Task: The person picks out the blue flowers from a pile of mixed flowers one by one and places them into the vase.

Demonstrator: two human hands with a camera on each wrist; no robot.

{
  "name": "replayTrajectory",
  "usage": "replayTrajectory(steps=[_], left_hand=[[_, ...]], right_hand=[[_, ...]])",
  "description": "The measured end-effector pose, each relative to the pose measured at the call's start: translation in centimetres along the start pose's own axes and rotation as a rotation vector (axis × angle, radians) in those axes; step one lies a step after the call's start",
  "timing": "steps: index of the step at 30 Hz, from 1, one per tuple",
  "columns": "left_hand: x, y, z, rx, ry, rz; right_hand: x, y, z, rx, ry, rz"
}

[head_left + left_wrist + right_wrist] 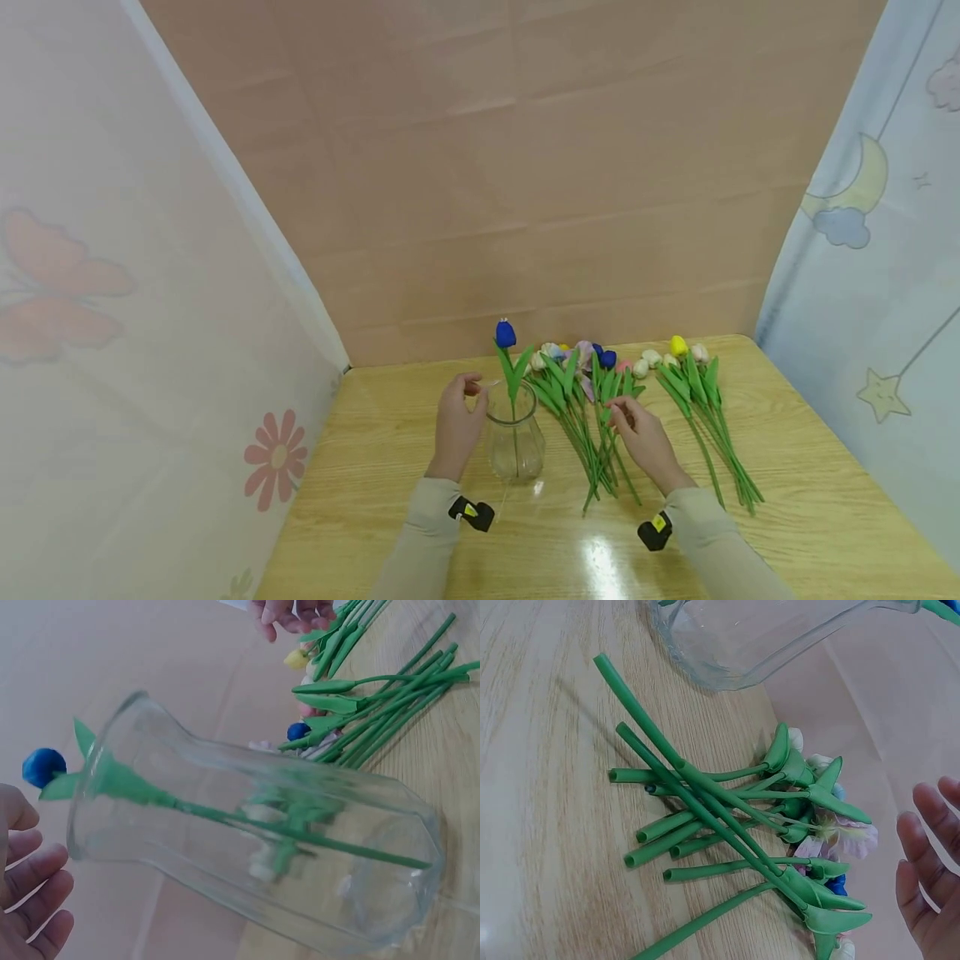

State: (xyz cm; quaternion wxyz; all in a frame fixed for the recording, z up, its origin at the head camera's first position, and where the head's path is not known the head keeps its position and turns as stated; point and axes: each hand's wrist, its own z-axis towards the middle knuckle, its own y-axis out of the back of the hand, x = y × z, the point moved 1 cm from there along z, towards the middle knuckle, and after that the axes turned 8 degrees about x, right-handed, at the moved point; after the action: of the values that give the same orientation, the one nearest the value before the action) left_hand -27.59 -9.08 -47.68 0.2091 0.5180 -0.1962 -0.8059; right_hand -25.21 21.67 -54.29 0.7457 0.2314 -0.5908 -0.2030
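A clear glass vase [527,454] stands upright on the table, holding one artificial blue tulip [506,334] whose bloom and leaves rise above the rim. My left hand [459,427] is just left of the vase's mouth. In the left wrist view its fingers [41,900] are loosely bent, with nothing held. Over the bunch of artificial flowers [577,425] right of the vase hovers my right hand [647,440]. Its fingers [928,847] are relaxed and hold nothing in the right wrist view. The bunch's green stems [705,802] lie crossed, with white, purple and blue blooms toward the back.
A second bunch of artificial tulips [708,425], yellow and pale, lies farther right on the wooden table [382,467]. A brown cloth backdrop [480,208] hangs behind the table. Printed pale curtains [187,250] flank both sides.
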Motion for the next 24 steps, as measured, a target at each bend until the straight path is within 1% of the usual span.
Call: replayTrajectory(steps=[4, 6, 8, 9, 11, 15, 16, 18, 19, 21, 24], left_hand=[[1.5, 0.2, -0.6, -0.024, 0.043, -0.016], [2.3, 0.2, -1.0, -0.016, 0.068, -0.026], [3.0, 0.0, -1.5, 0.012, 0.087, -0.033], [3.4, -0.1, -1.8, 0.036, 0.097, -0.036], [4.0, -0.5, -2.4, 0.112, 0.136, -0.044], [4.6, -1.4, -3.4, 0.312, 0.199, -0.094], [4.7, -1.7, -3.6, 0.362, 0.206, -0.117], [4.7, -2.1, -3.9, 0.440, 0.205, -0.155], [4.8, -2.4, -4.1, 0.468, 0.201, -0.167], [4.9, -2.9, -4.3, 0.490, 0.190, -0.186], [4.8, -3.5, -4.4, 0.469, 0.189, -0.209]], right_hand=[[0.0, 0.0, -0.2, 0.009, -0.011, 0.011], [0.0, 0.0, -0.3, 0.013, -0.017, 0.013], [0.0, 0.0, -0.4, 0.014, -0.025, 0.015], [0.0, 0.0, -0.4, 0.014, -0.029, 0.014], [-0.1, 0.0, -0.5, 0.017, -0.034, 0.015], [-0.4, -0.1, -0.6, 0.025, -0.045, 0.024], [-0.4, -0.1, -0.6, 0.026, -0.047, 0.025], [-0.5, -0.1, -0.6, 0.029, -0.051, 0.021], [-0.6, -0.1, -0.6, 0.030, -0.054, 0.019], [-0.7, -0.1, -0.6, 0.036, -0.067, 0.009], [-0.9, -0.1, -0.5, 0.062, -0.105, -0.019]])
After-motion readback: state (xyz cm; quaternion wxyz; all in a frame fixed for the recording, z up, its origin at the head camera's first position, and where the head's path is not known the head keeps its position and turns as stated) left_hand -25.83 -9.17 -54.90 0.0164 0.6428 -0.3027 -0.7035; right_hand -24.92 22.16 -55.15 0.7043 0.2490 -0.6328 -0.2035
